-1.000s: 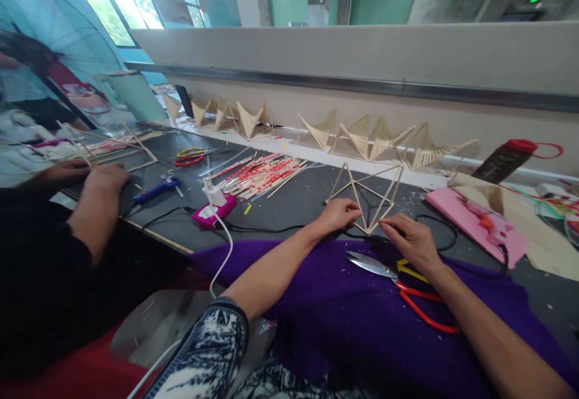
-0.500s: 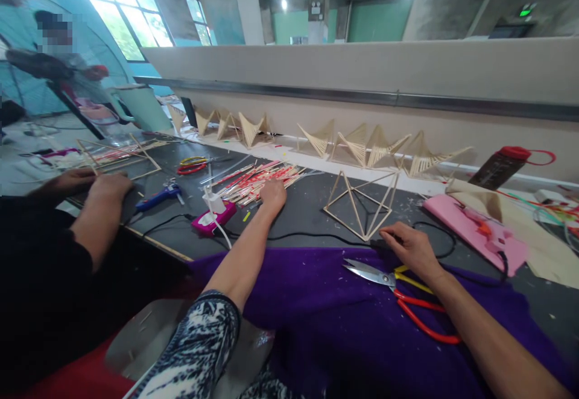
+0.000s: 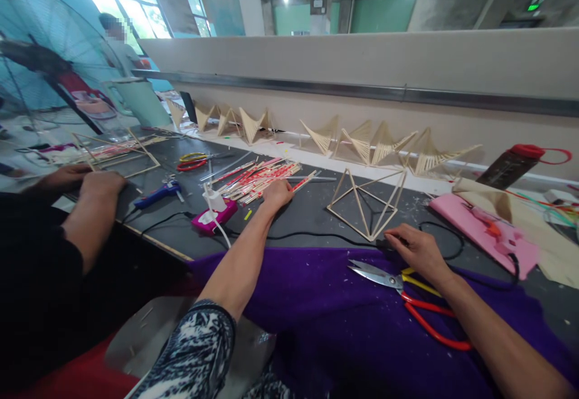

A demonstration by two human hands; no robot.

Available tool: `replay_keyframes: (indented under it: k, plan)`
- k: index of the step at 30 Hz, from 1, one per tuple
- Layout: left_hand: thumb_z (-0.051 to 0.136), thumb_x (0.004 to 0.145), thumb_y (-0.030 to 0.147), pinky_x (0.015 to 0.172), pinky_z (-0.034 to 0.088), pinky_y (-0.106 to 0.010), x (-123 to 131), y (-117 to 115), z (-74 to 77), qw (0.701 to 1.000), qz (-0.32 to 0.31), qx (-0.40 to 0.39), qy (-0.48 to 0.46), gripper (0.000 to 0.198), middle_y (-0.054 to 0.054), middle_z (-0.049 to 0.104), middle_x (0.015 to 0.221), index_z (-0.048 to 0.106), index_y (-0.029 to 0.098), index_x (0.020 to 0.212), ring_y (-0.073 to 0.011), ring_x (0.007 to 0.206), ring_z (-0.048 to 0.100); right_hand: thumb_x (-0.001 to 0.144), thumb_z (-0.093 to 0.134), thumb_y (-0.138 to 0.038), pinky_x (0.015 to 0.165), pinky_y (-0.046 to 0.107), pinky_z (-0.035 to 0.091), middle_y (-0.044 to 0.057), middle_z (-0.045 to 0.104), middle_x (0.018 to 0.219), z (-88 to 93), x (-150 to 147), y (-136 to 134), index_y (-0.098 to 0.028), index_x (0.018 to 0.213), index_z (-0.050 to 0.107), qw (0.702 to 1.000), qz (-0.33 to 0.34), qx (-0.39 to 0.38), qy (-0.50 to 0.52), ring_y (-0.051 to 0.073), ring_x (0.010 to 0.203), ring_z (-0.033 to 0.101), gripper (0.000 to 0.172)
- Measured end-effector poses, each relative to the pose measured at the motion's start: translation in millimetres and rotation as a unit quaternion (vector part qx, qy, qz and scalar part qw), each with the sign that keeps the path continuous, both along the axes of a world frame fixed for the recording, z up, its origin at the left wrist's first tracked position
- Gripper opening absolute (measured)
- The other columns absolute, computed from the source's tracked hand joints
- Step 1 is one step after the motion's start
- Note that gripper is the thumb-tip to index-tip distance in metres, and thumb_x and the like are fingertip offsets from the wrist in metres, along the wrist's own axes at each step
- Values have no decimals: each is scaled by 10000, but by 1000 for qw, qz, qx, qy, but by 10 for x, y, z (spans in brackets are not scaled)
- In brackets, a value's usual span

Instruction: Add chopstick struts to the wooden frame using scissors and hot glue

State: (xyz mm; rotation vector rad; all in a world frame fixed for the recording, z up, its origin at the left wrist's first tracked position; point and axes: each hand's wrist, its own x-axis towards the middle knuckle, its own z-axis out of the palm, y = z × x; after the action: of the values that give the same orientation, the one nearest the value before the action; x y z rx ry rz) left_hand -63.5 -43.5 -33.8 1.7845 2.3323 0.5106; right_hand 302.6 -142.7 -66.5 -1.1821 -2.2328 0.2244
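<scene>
The open wooden-stick frame (image 3: 359,204) stands on the dark worktable (image 3: 310,215), one base corner toward the wearer. The right hand (image 3: 417,251) is just beside that corner, fingertips drawn together; whether they pinch anything cannot be told. The left hand (image 3: 277,194) rests at the red-marked stick pile (image 3: 253,180), left of the frame, fingers curled; a grip on a stick cannot be confirmed. Red-and-yellow-handled scissors (image 3: 384,278) lie on the purple cloth (image 3: 325,302), nearer the wearer.
</scene>
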Motion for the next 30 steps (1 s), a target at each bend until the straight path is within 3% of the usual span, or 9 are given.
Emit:
replay_keyframes:
  k: [6, 9, 13, 17, 24, 30]
  plan:
    - [537, 752, 216, 762, 443, -315, -76, 55, -26, 998, 37, 49, -15, 261, -148, 681, 1000, 652, 156, 978, -257, 953, 618, 896, 466, -307, 616, 252, 448, 32, 635, 756, 2, 11, 2, -195, 877, 655, 1000, -2, 18, -12, 144, 685, 601, 221]
    - [481, 787, 213, 665, 453, -256, -143, 92, -23, 997, 35, 48, -44, 283, -123, 693, 931, 629, 134, 1014, -195, 806, 650, 898, 464, -302, 621, 254, 449, 33, 633, 758, 0, 13, 2, -193, 879, 651, 1000, 0, 15, -13, 145, 688, 601, 217]
    - [464, 768, 198, 553, 425, -214, -152, 95, -2, 997, -4, 24, -72, 243, -61, 683, 709, 664, 130, 888, -141, 595, 624, 903, 454, -298, 636, 259, 456, 37, 638, 773, 2, 7, -3, -195, 893, 649, 1000, 2, 10, -17, 150, 701, 606, 221]
    - [529, 710, 214, 619, 419, -245, -110, 67, 54, 999, -30, 11, -42, 190, -78, 683, 724, 685, 123, 769, -199, 733, 635, 904, 452, -311, 626, 258, 452, 34, 633, 769, -7, 5, -1, -194, 897, 653, 1000, -2, 7, -24, 148, 694, 604, 233]
    - [546, 743, 413, 706, 441, -258, -67, 40, 52, 1000, -14, 9, 11, 375, -105, 685, 973, 668, 142, 972, -226, 904, 623, 904, 451, -306, 635, 257, 450, 31, 630, 771, -16, 5, -2, -194, 907, 656, 1000, 1, -2, -31, 145, 700, 601, 233]
    - [585, 708, 420, 750, 458, -286, -76, -3, 45, 997, -15, -42, 59, 370, -125, 696, 956, 691, 156, 945, -246, 912, 630, 908, 445, -314, 642, 260, 452, 34, 631, 780, -21, 2, -7, -195, 898, 653, 1000, 4, -8, -30, 146, 706, 603, 240]
